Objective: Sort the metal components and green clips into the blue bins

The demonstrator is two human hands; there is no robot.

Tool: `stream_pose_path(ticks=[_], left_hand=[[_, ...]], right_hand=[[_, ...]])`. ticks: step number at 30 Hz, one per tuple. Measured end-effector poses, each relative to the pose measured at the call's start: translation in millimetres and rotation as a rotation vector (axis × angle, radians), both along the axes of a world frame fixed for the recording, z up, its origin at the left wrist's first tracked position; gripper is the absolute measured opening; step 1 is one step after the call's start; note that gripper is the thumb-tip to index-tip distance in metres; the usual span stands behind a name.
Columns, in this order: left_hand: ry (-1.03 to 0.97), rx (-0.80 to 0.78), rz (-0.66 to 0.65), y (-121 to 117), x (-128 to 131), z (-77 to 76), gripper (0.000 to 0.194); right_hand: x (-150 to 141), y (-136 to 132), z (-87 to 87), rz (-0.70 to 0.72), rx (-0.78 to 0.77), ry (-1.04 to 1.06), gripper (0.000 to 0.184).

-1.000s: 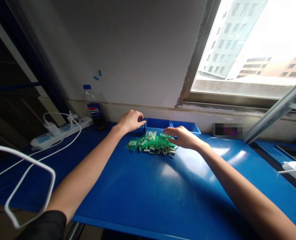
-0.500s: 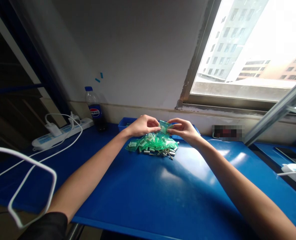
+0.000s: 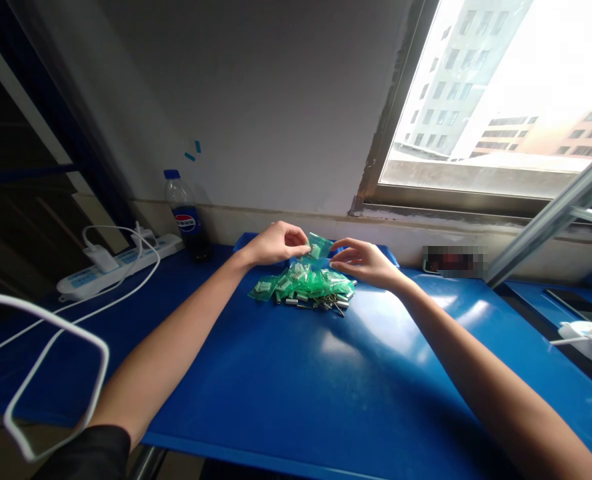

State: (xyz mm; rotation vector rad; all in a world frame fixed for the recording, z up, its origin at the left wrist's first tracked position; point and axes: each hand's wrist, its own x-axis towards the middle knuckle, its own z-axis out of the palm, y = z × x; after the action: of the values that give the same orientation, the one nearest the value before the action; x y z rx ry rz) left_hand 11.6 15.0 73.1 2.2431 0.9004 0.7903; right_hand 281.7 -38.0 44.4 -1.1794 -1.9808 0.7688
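A small green-tinted plastic bag [image 3: 319,247] with pale pieces inside hangs above the pile, pinched at its left side between the thumb and fingers of my left hand [image 3: 277,244]. Close to the bag's right edge is my right hand [image 3: 360,259], its thumb and fingers apart; whether a fingertip touches the bag I cannot tell. Below both hands lies a heap of similar green bags [image 3: 309,281]. Loose metal cylinders and pin-like parts [image 3: 333,303] are scattered along the heap's front edge.
Blue bins [image 3: 386,255] stand behind my hands, partly hidden. A cola bottle [image 3: 186,220] and a white power strip [image 3: 121,267] with looping cables are at the left. Toward the right are a blurred-out device [image 3: 453,261], a metal bar [image 3: 541,220] and a white plug-like item [image 3: 591,337].
The small bag has shifted slightly left and tilted with my left hand. My right hand's fingers have spread and parted from the bag's side. The view has shifted a little.
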Motion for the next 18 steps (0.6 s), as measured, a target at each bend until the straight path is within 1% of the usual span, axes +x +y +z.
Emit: stream_pose_path(ticks=[2,3,5,6,7,8,10,14,16,18], left_hand=[[0.054,0.140,0.175,5.0,-10.4,3.8,0.024],[0.092,0.231,0.291,7.9,-16.4,5.0,0.019],[0.226,0.372,0.510,14.0,-27.9,4.9,0.015],[0.282,0.414,0.608,16.9,-32.5,3.6,0.015],[0.326,0.424,0.652,19.5,-35.9,1.5,0.017],[0.355,0.421,0.663,21.6,-37.7,-1.1,0.020],[0.376,0.405,0.621,24.0,-36.9,-6.6,0.025],[0.343,0.353,0.464,20.0,-23.7,-11.6,0.026],[0.318,0.313,0.370,15.1,-16.5,-10.1,0.026],[0.293,0.280,0.277,9.8,-11.1,-7.4,0.027]], right_hand=[[6.6,-0.8,0.9,0.062,0.079,-0.211,0.031],[9.7,-1.1,1.2,0.097,0.103,-0.292,0.033],[14.4,-1.0,0.7,0.148,0.129,-0.402,0.045],[15.9,-0.6,-0.4,0.160,0.137,-0.434,0.050],[16.8,0.1,-2.1,0.165,0.143,-0.457,0.054],[17.2,1.0,-4.3,0.165,0.147,-0.474,0.057],[16.9,3.4,-9.5,0.158,0.154,-0.499,0.058],[15.1,7.5,-17.1,0.153,0.182,-0.533,0.053],[14.6,8.8,-17.8,0.144,0.197,-0.534,0.051],[14.9,9.9,-17.1,0.106,0.220,-0.549,0.050]])
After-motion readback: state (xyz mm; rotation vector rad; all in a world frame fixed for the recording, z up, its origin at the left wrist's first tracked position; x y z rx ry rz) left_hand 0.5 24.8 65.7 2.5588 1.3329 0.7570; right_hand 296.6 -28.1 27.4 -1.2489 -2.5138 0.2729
